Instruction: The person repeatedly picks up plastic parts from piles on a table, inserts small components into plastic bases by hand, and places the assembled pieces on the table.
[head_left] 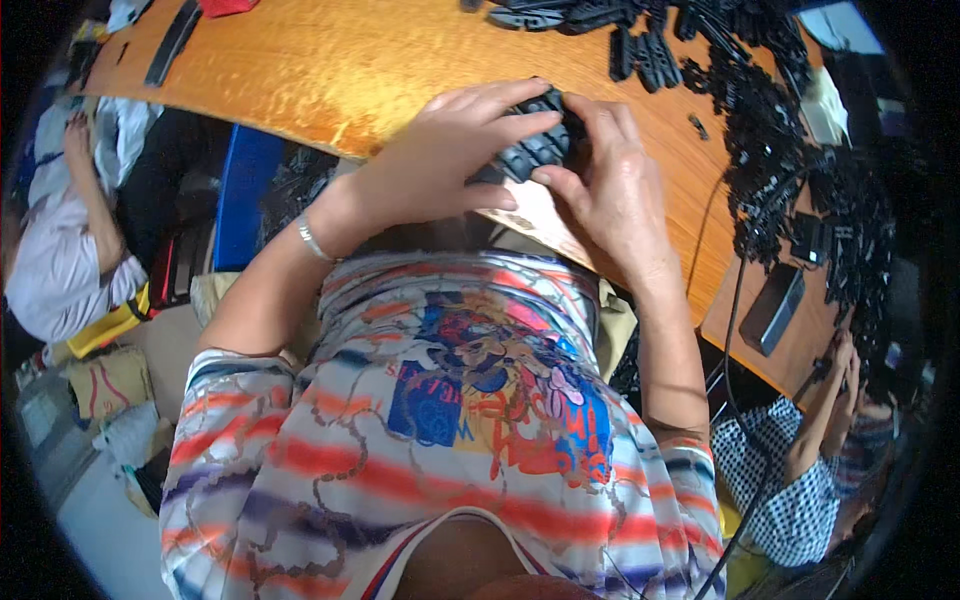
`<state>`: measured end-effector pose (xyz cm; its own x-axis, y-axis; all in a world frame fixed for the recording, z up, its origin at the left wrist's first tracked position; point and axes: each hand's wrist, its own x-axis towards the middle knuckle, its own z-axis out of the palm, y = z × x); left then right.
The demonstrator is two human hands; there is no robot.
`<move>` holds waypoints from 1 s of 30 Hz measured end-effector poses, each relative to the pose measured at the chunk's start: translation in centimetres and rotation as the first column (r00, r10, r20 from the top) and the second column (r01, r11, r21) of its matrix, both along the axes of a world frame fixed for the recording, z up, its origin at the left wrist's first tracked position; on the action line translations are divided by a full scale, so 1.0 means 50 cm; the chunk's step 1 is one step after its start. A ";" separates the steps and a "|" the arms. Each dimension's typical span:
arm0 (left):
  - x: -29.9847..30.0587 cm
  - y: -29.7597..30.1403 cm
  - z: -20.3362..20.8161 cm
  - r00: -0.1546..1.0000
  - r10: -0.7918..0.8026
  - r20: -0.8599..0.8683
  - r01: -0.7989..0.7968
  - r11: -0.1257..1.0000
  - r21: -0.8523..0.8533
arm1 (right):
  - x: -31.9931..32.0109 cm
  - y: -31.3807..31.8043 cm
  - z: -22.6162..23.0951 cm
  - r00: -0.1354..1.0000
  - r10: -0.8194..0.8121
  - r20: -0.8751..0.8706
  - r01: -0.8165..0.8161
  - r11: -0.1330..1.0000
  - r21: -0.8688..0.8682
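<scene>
A black plastic part with a ridged, blocky surface [535, 150] is held between my two hands over the table's near edge. My left hand [455, 145] comes from the left, its fingers laid across the part's top and left side, its thumb stretched out below. On the right side, my right hand [615, 170] grips the part between thumb and curled fingers. The fingers hide some of its outline, so I cannot tell its exact kind.
Black plastic parts [640, 50] lie heaped at the back right, with small black pieces [760, 170] piled along the right. A black block [772, 310] lies near a cable [733, 350]. Co-workers sit left [75, 240] and right [780, 470]. A black strip [173, 42] lies far left.
</scene>
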<state>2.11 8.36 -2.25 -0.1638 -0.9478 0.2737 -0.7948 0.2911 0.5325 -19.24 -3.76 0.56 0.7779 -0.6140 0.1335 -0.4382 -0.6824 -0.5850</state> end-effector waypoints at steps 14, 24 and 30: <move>0.222 0.409 -0.002 0.691 0.637 -0.343 -0.625 0.764 0.160 | 0.202 0.248 0.112 0.494 0.501 0.711 -0.869 0.280 0.407; 0.151 -0.008 0.037 0.807 0.404 -0.431 -0.457 0.889 -0.023 | 0.168 0.531 0.239 0.173 0.282 0.944 -0.974 -0.094 0.206; 0.067 -0.182 0.030 0.971 0.231 0.069 -0.176 0.876 -0.448 | 0.175 0.542 0.213 0.235 0.312 0.921 -0.969 -0.002 0.247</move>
